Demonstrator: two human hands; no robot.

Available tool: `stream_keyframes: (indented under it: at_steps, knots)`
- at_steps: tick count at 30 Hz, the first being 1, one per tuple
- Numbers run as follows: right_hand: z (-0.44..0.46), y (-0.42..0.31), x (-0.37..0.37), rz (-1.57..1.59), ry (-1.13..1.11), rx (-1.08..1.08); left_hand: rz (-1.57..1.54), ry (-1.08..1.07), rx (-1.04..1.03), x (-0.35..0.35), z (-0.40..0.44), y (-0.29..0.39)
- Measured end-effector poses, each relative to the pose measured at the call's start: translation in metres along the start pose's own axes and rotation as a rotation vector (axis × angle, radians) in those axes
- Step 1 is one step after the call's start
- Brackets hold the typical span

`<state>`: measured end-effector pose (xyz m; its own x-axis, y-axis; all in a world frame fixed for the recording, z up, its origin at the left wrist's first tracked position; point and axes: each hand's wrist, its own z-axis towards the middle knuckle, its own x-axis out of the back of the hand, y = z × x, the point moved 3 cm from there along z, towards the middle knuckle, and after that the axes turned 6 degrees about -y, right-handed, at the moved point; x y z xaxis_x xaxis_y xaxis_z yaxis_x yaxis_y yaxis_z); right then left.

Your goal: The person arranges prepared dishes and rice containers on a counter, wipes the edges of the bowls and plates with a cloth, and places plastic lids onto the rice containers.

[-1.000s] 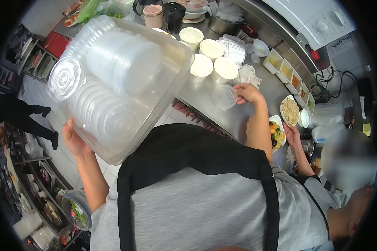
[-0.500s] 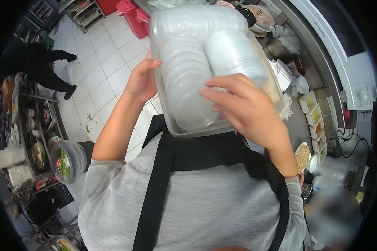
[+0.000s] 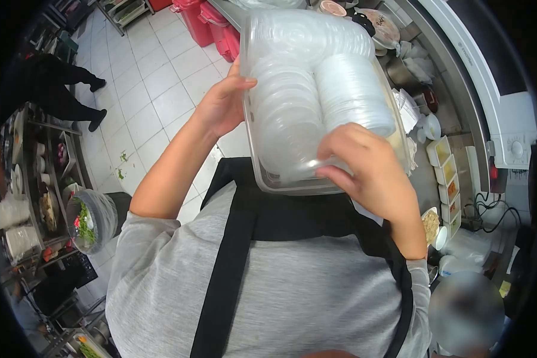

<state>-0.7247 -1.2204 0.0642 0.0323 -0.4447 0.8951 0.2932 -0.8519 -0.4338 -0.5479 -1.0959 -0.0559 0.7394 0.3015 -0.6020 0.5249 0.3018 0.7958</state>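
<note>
A clear plastic tub (image 3: 258, 160) packed with see-through round lids is held up in front of my chest. My left hand (image 3: 224, 104) grips its left wall, thumb over the rim and the other fingers hidden behind. Inside, one row of lids (image 3: 287, 113) runs down the left, a wrapped-looking stack (image 3: 353, 92) lies on the right, and more lie across the far end. My right hand (image 3: 367, 167) is over the near right corner. Its thumb and fingertips pinch the edge of the frontmost clear lid (image 3: 295, 161), slightly blurred.
On the right, a steel counter holds small trays of food (image 3: 447, 173), a metal pot (image 3: 403, 71) and a plate of food (image 3: 429, 224). Red bins (image 3: 224, 33) stand beyond the tub. At left are a person in dark clothes (image 3: 59, 83), shelving and a wrapped bowl of greens (image 3: 89, 221).
The tub and my left hand have shifted right in view. My right hand has moved down to the near end of the lid row, its spread fingers closing into a pinch.
</note>
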Motion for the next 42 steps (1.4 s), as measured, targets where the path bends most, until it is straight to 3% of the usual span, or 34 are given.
stream_keyframes:
  at_steps: [5,8,14,42]
  knots:
    - [-0.006,0.01,0.006,0.132,0.157,-0.082,0.02,0.024,-0.052,-0.008,0.002,0.004]
    - [-0.003,0.006,0.001,0.144,0.153,-0.033,0.04,0.0,-0.059,-0.008,0.005,0.004]
    - [-0.006,0.015,-0.003,0.24,0.234,-0.171,0.043,-0.009,-0.047,-0.006,0.01,0.002]
    - [-0.013,0.014,-0.011,0.28,0.204,-0.254,0.042,-0.018,0.032,-0.001,0.008,-0.005]
